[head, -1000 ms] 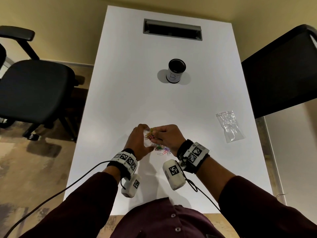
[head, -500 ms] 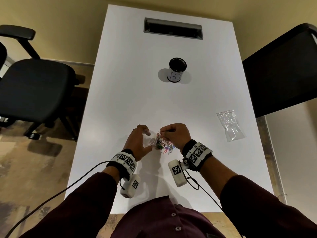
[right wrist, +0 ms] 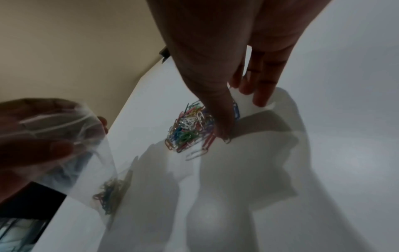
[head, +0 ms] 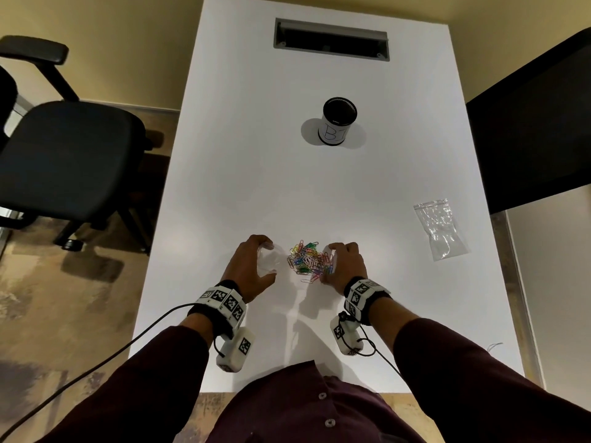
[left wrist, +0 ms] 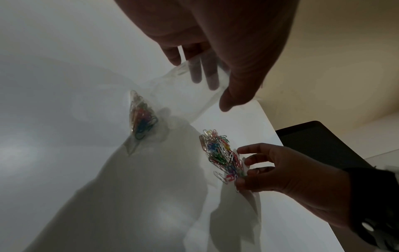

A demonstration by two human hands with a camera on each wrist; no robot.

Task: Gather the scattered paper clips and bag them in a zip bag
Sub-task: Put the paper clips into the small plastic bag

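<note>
Left hand: the left hand (head: 252,266) grips a clear zip bag (left wrist: 172,102) by its upper part, fingers and thumb curled round it, at the near centre of the white table (head: 256,155).
Zip bag: it hangs tilted from the hand with its lower corner on or very near the table; a small cluster of bagged clips (left wrist: 141,119) sits in that corner.
Loose clips: a heap of coloured paper clips (head: 307,261) lies on the table between the two hands, just right of the bag.
Right hand: the right hand (head: 345,266) is cupped against the right side of the heap, thumb and fingertips touching the clips; the fingers are bent, and it appears to press a few clips rather than lift them, though the wrist view is too dim to be sure.
Spare bag: a second, flat clear bag (head: 441,228) lies near the table's right edge, well apart from the hands.
Cup: a dark-topped cup (head: 335,124) with a white label stands upright further back at mid-table.
Table fitting: a grey cable slot (head: 331,39) is set into the far end.
Surroundings: a black office chair (head: 64,155) stands left of the table.
</note>
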